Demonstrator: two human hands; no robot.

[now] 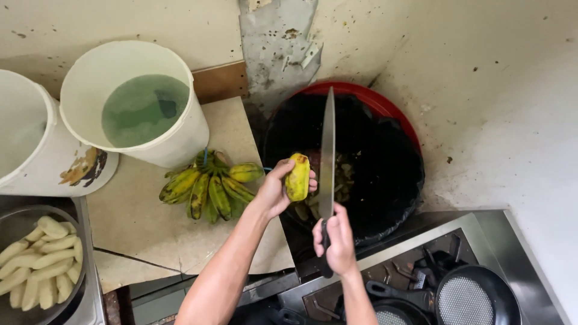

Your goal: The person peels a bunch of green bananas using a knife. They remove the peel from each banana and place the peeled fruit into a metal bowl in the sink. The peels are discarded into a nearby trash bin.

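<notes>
**Yellow-green banana in left grip, knife in right, over bin**

Yellow skin w/ green patches and brown scuffs: the banana (297, 177) sits upright in the left hand (274, 191), fingers wrapped round its lower half, thumb on the near side, grip curled snug on the fruit, not spread. Judged: light, short, firm-ish; skin dull, prob. not slippery until cut, then the flesh gets slick and bruises easily. Best hold is where it is now, mid to lower body, leaving the top and one flank free for the blade.

Right hand (337, 238) is fisted tight round the dark handle of a long knife (327, 156), blade pointing away from the person, flat edge just beside the banana's right side; can't tell if steel touches skin. Knife looks stiff, fairly heavy, sharp; handle is the only safe hold.

Both hang above a red bin (394, 114) w/ black liner, peel scraps inside.

Further out: bunch of unpeeled bananas (211, 183) on the bench (138, 222), left of the hand. White bucket (135, 102) w/ greenish water behind it, 2nd bucket (30, 141) at far left. Metal bowl (81, 283) of peeled bananas (39, 259) bottom left. Black pans (475, 298) on a stove, bottom right.
</notes>
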